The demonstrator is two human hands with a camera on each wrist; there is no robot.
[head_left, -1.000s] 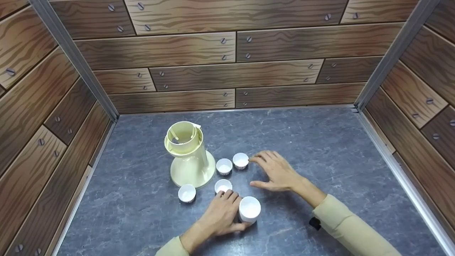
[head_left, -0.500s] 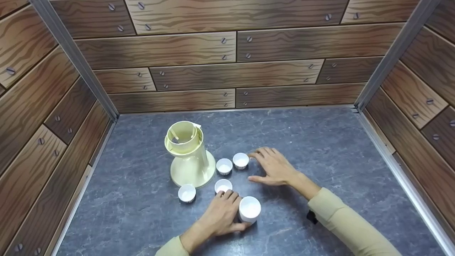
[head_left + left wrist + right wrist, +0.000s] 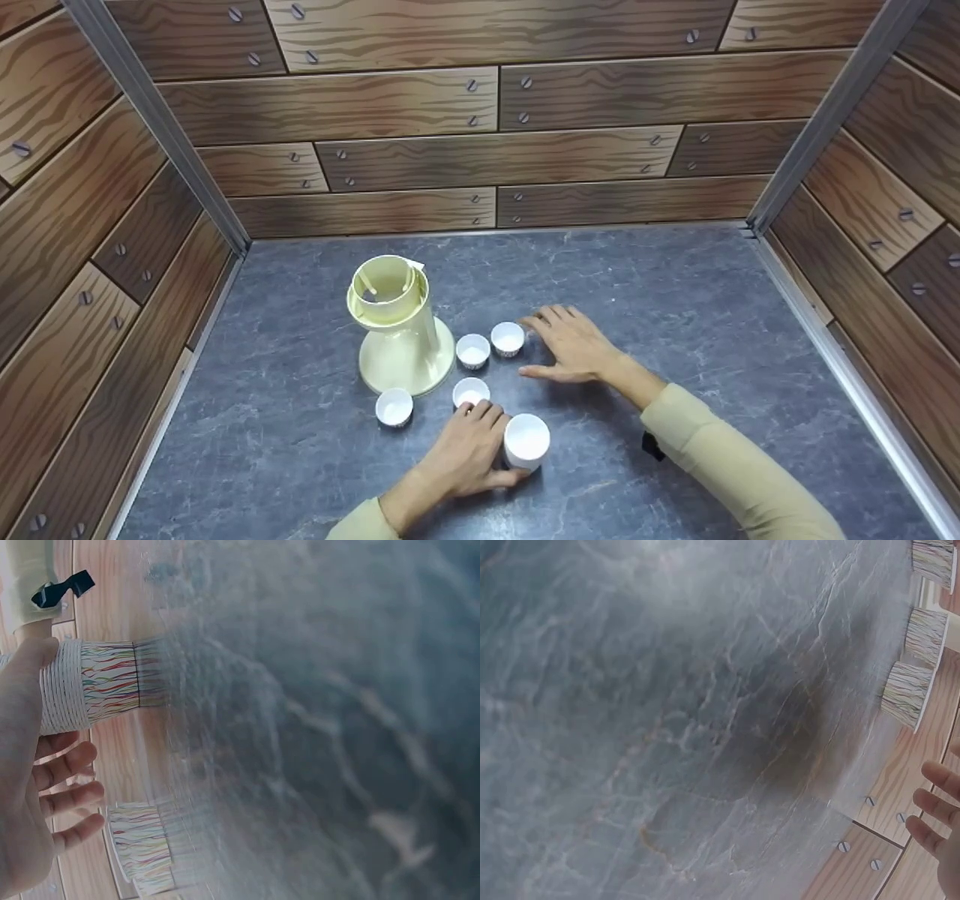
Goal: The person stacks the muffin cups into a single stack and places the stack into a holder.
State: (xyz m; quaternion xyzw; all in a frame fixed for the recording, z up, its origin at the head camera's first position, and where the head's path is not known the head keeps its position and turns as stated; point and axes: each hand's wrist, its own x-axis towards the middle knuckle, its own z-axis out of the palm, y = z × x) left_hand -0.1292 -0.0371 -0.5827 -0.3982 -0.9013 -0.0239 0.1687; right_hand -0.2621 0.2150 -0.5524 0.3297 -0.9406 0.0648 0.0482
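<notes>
wood-print walls (image 3: 495, 97) on three sides, grey marbled table (image 3: 675, 300) between them. beige sleeves (image 3: 731, 469) on both arms. cream stand (image 3: 401, 345) left of centre on the table: wide round base, ring-shaped top facing up. right hand (image 3: 574, 345): thumb and fingers spread apart, holding nothing, just beside the far cup; can't tell if a fingertip touches it. left hand (image 3: 465, 454): clamped on the stack of cups (image 3: 527, 442), thumb on the near side, fingers on the left. stack is upright on the table, nearest the wearer; ribbed rims and coloured line print show in the left wrist view. small white cups, all mouth up: far cup (image 3: 508, 340) next to the middle cup (image 3: 473, 351), both right of the base; near cup (image 3: 471, 391) partly behind the left fingertips; left cup (image 3: 394, 409) in front of the base.
</notes>
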